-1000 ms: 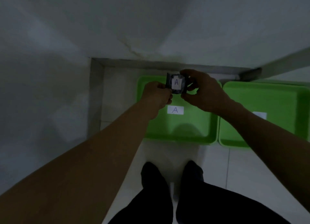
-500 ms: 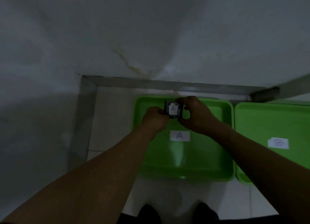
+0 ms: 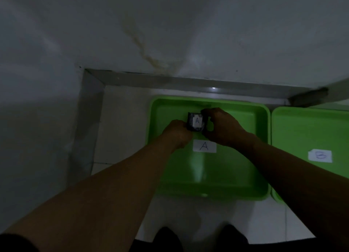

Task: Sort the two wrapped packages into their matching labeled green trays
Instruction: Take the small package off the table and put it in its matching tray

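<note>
A small dark wrapped package [image 3: 195,121] with a white "A" label is held between both hands over the far half of the green tray [image 3: 245,176] marked with a white "A" label [image 3: 204,146]. My left hand [image 3: 175,133] grips its left side and my right hand [image 3: 221,128] grips its right side. A second green tray [image 3: 309,131] with a "B" label [image 3: 320,155] lies to the right, partly cut off by the frame edge. I cannot tell whether the package touches the tray floor. No other package is in view.
Both trays lie on a pale tiled floor [image 3: 122,129] in a corner, close to a grey skirting [image 3: 170,80] and white walls. My dark shoes [image 3: 166,238] stand just in front of the A tray. The scene is dim.
Both hands have carried the package down and forward over the A tray. The view has closed in on the trays, and the B label has come into sight.
</note>
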